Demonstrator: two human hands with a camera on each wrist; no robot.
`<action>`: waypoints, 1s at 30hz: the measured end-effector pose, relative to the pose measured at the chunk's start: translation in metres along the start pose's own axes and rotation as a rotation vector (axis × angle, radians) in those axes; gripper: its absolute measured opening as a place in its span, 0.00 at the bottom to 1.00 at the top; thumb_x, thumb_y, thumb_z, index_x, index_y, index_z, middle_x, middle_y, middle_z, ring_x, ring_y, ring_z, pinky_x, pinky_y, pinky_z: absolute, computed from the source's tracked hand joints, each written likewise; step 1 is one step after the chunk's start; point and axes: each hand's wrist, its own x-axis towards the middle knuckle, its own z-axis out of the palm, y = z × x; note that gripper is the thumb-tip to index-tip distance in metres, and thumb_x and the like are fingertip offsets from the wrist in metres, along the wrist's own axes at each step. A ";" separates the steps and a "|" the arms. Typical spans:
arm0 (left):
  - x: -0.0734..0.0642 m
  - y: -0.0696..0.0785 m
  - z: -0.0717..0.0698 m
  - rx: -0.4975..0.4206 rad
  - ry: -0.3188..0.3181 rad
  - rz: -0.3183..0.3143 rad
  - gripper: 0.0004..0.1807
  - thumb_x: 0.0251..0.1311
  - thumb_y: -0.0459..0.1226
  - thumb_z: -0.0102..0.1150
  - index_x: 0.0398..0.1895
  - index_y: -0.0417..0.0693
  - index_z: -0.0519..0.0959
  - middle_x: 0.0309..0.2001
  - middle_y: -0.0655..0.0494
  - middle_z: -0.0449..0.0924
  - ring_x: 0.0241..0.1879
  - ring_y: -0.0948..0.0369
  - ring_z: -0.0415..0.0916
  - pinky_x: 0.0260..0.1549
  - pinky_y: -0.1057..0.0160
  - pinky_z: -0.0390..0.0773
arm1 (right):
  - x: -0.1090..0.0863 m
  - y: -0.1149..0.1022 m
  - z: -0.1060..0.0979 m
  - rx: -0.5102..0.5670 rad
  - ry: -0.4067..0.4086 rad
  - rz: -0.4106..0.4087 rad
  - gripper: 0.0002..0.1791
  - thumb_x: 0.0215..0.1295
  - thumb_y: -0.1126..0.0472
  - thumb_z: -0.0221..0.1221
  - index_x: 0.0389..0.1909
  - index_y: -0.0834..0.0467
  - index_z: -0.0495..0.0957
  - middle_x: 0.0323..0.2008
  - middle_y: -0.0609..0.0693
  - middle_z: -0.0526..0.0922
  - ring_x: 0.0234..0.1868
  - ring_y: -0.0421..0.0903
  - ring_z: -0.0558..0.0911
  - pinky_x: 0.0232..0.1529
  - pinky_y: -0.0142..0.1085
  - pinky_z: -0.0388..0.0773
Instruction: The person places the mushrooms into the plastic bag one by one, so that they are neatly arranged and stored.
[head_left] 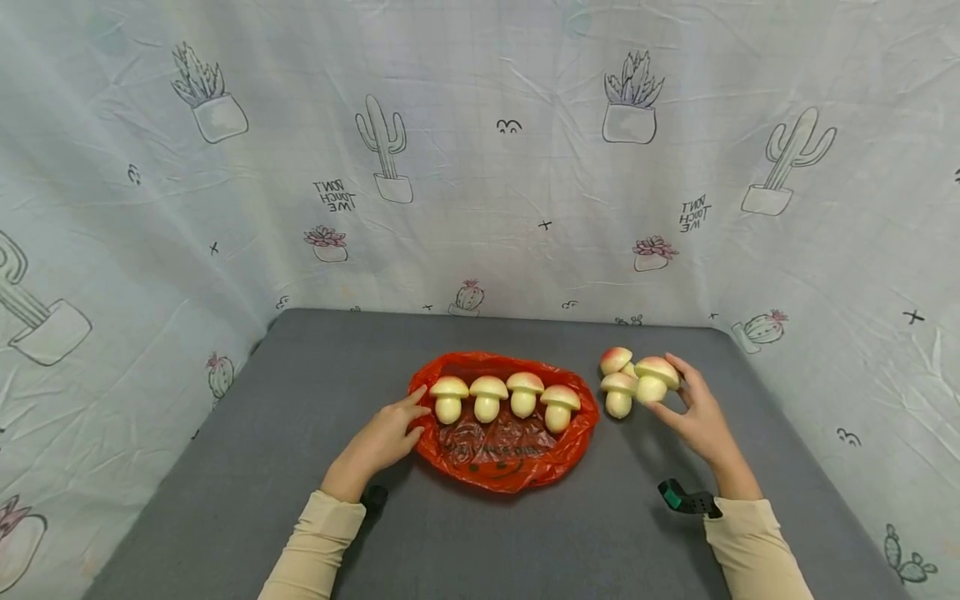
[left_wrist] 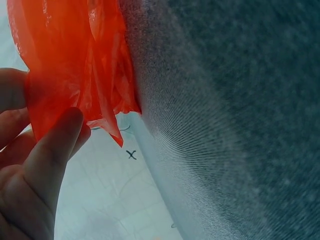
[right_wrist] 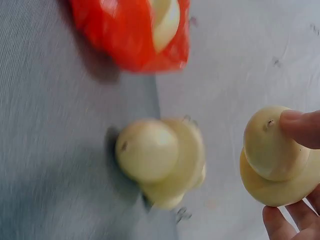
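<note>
i'm in a small curtained-off booth, rather like a makeshift recording corner: pale, creased cloth (head_left: 435,250) printed with potted cacti (head_left: 767,199) and mirrored lettering (head_left: 334,197) walls in my grey bench (head_left: 247,442) at the back and both sides, and a black camera (head_left: 693,502) is strapped to my right wrist (head_left: 737,483). whether home or studio, i cannot tell.

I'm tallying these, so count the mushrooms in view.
7. Four mushrooms are in a row in the bag, two on the table right of it, and one in the right hand. Others could be hidden under the bag's folds.
</note>
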 end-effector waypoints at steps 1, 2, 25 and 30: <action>0.000 0.000 0.000 0.001 0.000 -0.001 0.17 0.58 0.30 0.59 0.51 0.33 0.79 0.67 0.38 0.63 0.57 0.44 0.73 0.50 0.51 0.77 | 0.001 -0.004 0.002 0.002 -0.001 -0.014 0.45 0.55 0.69 0.65 0.72 0.63 0.52 0.66 0.67 0.58 0.61 0.22 0.57 0.53 0.09 0.56; 0.000 0.000 -0.001 0.002 -0.001 -0.002 0.17 0.58 0.30 0.59 0.51 0.33 0.79 0.67 0.38 0.63 0.57 0.45 0.73 0.50 0.51 0.77 | 0.002 -0.008 0.003 0.004 -0.003 -0.027 0.45 0.55 0.69 0.66 0.72 0.63 0.53 0.66 0.66 0.58 0.59 0.20 0.56 0.53 0.09 0.56; 0.000 0.002 -0.001 -0.001 -0.021 -0.018 0.17 0.58 0.30 0.59 0.52 0.35 0.79 0.68 0.39 0.62 0.42 0.50 0.79 0.37 0.59 0.75 | 0.013 -0.068 0.099 0.115 -0.236 -0.225 0.41 0.53 0.73 0.65 0.68 0.70 0.57 0.66 0.67 0.62 0.63 0.60 0.66 0.58 0.45 0.72; -0.002 0.001 0.000 -0.005 -0.016 -0.029 0.17 0.58 0.30 0.59 0.51 0.35 0.80 0.68 0.40 0.62 0.44 0.49 0.79 0.38 0.59 0.75 | 0.018 -0.067 0.126 0.106 -0.317 -0.219 0.41 0.56 0.63 0.67 0.69 0.60 0.58 0.67 0.57 0.65 0.63 0.53 0.69 0.56 0.53 0.71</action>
